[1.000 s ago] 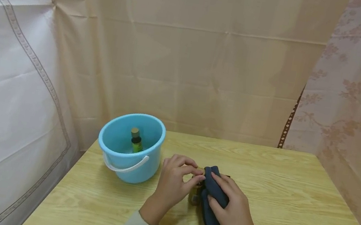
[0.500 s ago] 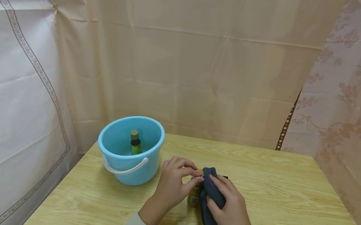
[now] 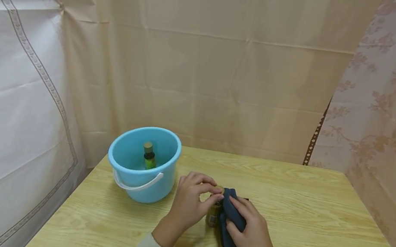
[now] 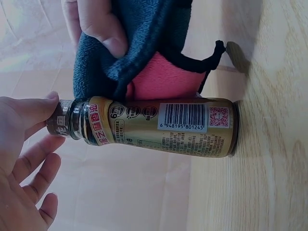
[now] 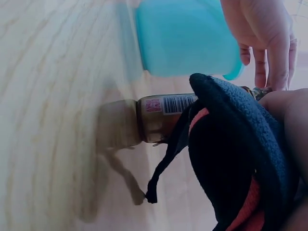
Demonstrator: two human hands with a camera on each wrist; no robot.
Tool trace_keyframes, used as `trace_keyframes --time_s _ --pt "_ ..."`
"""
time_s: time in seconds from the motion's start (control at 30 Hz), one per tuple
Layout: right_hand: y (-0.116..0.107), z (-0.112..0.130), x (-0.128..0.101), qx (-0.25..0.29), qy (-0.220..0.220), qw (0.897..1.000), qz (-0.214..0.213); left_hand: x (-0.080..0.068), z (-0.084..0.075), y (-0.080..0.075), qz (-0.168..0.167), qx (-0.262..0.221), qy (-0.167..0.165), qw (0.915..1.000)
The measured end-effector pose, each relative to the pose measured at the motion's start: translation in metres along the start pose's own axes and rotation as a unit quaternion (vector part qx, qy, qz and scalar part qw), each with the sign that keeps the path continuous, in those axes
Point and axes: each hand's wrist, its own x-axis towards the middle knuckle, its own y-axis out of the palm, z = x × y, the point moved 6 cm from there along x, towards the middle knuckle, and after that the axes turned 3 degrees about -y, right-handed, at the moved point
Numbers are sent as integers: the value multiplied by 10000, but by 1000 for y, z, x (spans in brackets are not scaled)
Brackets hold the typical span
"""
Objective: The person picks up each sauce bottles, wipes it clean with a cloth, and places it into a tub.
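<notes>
A sesame oil bottle with a gold label, barcode and dark cap stands upright on the table. My left hand pinches the cap between thumb and finger, the other fingers spread loosely. My right hand grips a folded dark blue plush cloth with red inside, black edging and a loop. In the left wrist view the cloth lies against the bottle's side near the shoulder and upper label. Seen from the head, the hands and cloth hide part of the bottle.
A light blue bucket with a white handle stands left of my hands. Inside it is a bottle with a green label. The wooden table meets hanging beige curtains at the back.
The cloth's upper end and my right hand have come slightly downward along the bottle, showing more of its top. My left hand keeps its hold on the cap.
</notes>
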Motion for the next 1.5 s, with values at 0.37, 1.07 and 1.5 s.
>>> trace_keyframes --time_s 0.37,1.07,1.5 --pt "11 -6 -2 100 252 9991 337 1 2 -2 -46 -66 18 10000" --pt "27 -20 -7 41 929 9896 1094 1 3 -1 -2 -117 -75 9999" --pt "13 -10 -9 -15 275 9993 269 -1 3 1 -7 -158 -38 9999"
